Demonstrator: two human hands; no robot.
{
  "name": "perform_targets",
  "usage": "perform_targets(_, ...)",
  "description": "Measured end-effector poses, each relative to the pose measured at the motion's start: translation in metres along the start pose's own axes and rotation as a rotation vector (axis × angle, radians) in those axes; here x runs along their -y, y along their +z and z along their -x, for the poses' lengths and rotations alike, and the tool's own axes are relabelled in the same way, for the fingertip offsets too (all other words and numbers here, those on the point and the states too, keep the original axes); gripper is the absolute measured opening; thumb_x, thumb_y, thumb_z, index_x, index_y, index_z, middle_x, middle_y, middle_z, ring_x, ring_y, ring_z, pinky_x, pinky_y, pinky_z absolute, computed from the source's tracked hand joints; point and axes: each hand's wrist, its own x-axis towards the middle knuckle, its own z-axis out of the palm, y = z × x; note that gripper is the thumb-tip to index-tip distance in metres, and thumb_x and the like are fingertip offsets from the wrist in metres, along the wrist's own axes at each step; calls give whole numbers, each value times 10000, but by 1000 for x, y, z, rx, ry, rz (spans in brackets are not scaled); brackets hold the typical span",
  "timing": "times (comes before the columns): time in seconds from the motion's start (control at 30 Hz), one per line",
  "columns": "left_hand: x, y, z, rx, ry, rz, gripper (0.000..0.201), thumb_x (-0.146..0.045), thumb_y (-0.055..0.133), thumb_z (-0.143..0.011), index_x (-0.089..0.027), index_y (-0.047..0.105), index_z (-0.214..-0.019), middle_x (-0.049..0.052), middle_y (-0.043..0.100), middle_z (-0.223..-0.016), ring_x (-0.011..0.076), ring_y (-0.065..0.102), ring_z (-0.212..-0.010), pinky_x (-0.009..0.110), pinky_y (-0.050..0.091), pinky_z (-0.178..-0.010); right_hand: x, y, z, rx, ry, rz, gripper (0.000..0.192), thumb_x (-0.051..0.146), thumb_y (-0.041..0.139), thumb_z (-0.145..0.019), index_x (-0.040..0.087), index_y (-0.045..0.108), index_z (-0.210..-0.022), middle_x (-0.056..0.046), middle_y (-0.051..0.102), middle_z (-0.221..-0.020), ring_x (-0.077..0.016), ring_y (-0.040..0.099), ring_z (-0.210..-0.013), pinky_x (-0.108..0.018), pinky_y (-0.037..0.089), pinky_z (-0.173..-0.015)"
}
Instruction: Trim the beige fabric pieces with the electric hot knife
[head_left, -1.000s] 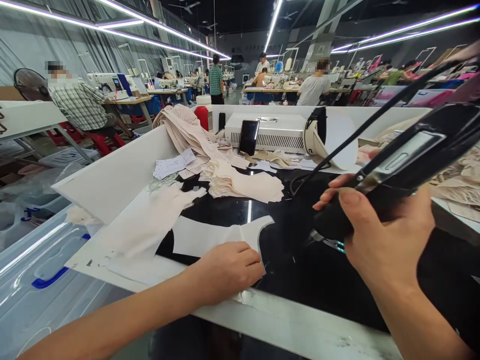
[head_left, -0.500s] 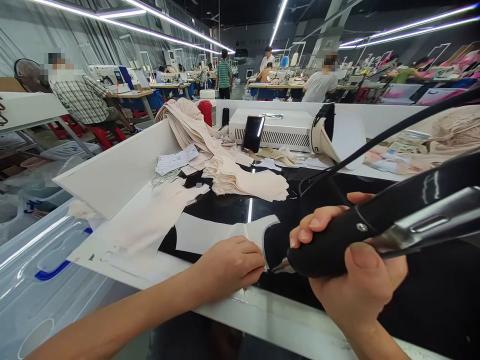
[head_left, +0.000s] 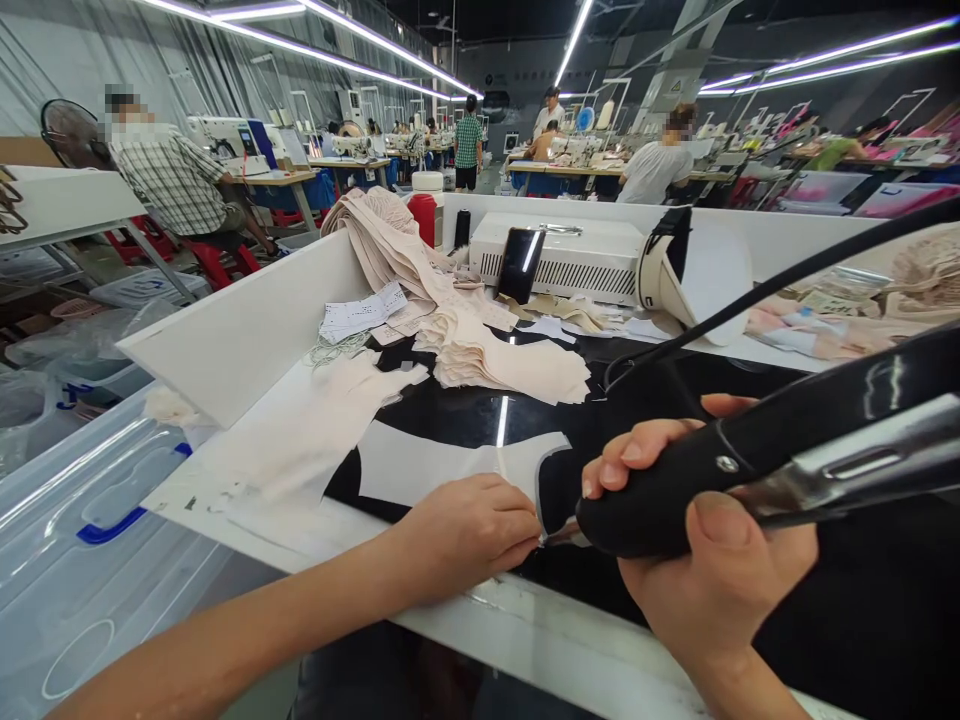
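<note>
A white curved cut piece (head_left: 420,468), of fabric or thin sheet, lies flat on the glossy black work surface (head_left: 465,410). My left hand (head_left: 476,525) is closed at its right end, fingers pinched together near the edge; the fingertips are partly hidden. My right hand (head_left: 720,570) wraps round a thick black hand tool (head_left: 645,500) with a long metal lever (head_left: 862,455) along its side. The thumb rests beside the lever's lower end. The tool's narrow metal tip (head_left: 566,533) points left and comes close to my left fingertips; whether it touches the piece I cannot tell.
A stack of beige cut pieces (head_left: 517,360) and a loose pale piece (head_left: 330,425) lie beyond and left. Farther back stand a phone (head_left: 520,265), a white vented box (head_left: 562,255) and a red thread cone (head_left: 424,218). A black cable (head_left: 787,280) arches above the right side. People sit at sewing machines behind.
The whole view has shifted slightly right and down. My left hand has edged a little right with the white piece; the right hand keeps its grip on the tool.
</note>
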Motion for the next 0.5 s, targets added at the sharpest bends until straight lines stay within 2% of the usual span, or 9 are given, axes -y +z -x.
perform_targets(0.1, 2, -3, 2, 2, 46, -61, 238, -202, 612, -1263, -157, 804, -1129, 80, 870, -1127, 206, 820, -1042, 330, 676, -1005, 0, 0, 1, -2, -12, 12, 548, 512, 1034, -862, 301, 712, -1252, 53, 704, -812, -199, 672, -578, -333, 626, -487)
perform_targets(0.2, 3, -7, 4, -9, 131, -149, 282, -138, 538, -1269, -150, 799, -1161, 86, 874, -1153, 200, 826, -1081, 332, 677, -1090, 0, 0, 2, 6, -13, 9, 558, 506, 1038, -865, 294, 706, -1260, 51, 709, -819, -197, 670, -587, -328, 624, -497)
perform_targets(0.27, 4, -10, 5, -17, 159, -205, 287, -155, 519, -1283, -144, 799, -1217, 87, 877, -1166, 200, 826, -1110, 336, 672, -1125, 0, 0, 2, 12, -10, 10, 566, 513, 1038, -869, 295, 700, -1267, 51, 706, -824, -198, 670, -588, -329, 620, -501)
perform_targets(0.4, 4, -13, 9, -36, 183, -272, 240, -251, 588, -1288, -124, 786, -1337, 91, 867, -1186, 210, 810, -1148, 329, 671, -1131, 0, -2, 1, 21, -11, 27, 566, 526, 1021, -885, 300, 680, -1276, 54, 683, -833, -197, 673, -595, -323, 599, -503)
perform_targets(0.5, 4, -13, 11, 10, 175, -296, 267, -342, 696, -1254, -143, 770, -1417, 104, 848, -1246, 226, 796, -1185, 345, 679, -1123, 0, -1, 1, 14, -9, 32, 566, 527, 1018, -880, 302, 679, -1273, 56, 679, -829, -200, 679, -597, -328, 603, -506)
